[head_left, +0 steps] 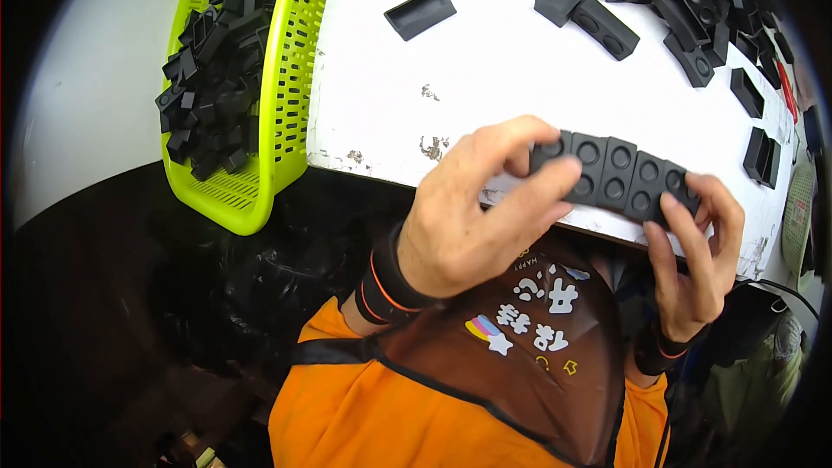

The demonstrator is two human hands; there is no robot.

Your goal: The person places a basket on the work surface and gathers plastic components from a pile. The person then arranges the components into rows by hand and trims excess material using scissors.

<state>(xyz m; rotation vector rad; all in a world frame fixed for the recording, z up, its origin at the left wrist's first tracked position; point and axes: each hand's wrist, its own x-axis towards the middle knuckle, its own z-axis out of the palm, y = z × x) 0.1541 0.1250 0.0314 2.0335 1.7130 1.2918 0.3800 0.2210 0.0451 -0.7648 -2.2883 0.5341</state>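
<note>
The left hand and right hand are gripping opposite ends of a row of matte-black, rectangular, rubber-like blocks with bent fingers near the front edge of a flat white tabletop.

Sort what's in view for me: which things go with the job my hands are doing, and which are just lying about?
Part of the job:
row of black blocks, left fingers and right fingers at its ends
loose blocks on the table, likely
green basket of blocks, likely

Just lying about, seemingly:
red item, kind unclear
pale green item, right edge
</note>
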